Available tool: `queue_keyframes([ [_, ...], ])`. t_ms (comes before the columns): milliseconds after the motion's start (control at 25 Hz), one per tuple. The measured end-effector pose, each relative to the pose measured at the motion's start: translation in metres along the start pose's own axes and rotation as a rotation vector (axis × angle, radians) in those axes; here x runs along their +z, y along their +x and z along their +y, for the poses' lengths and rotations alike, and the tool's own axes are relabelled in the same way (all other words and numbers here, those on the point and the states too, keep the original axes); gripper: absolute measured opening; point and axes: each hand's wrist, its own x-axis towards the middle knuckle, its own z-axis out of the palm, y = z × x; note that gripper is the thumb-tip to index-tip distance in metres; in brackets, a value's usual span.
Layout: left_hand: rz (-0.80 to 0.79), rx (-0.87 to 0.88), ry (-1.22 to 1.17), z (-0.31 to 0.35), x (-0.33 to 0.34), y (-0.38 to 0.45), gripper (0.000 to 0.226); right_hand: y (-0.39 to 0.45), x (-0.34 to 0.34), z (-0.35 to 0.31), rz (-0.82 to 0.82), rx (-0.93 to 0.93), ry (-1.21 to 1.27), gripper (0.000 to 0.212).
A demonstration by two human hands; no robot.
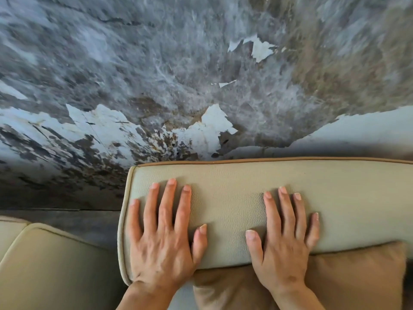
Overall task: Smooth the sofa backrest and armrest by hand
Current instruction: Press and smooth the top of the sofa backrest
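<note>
Head view: looking down over the sofa top toward a wall.
Left hand: flat, palm down, fingers spread wide; grips nothing; pressed on the backrest near its left end.
Right hand: flat, palm down, fingers loosely spread; grips nothing; heel of the palm at the backrest's near edge.
Backrest: beige pebbled leather, brown piping along the far edge, pale piping round the left end; runs off frame right; both hands on it, side by side, apart.
Cushion: tan, tucked just under the backrest's near edge, below the right wrist.
Armrest: beige, rounded, lower left, beside the backrest end; no hand on it.
Wall: grey, stained, white paint peeling in flakes; blurred.
</note>
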Motion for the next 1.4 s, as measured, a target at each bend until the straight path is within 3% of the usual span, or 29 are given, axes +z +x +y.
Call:
queue_keyframes([
  [1040,0.011,0.080,-0.064,0.003,0.055,0.075,0.066,0.065,0.050,0.007,0.107,0.071,-0.034,0.068],
  [1240,-0.117,0.076,-0.042,0.003,0.040,0.080,0.066,0.064,0.038,0.004,0.011,0.084,-0.068,0.066],
  [1400,-0.242,0.087,-0.040,0.003,0.013,0.083,0.067,0.065,0.007,-0.002,-0.177,0.105,-0.032,0.071],
])
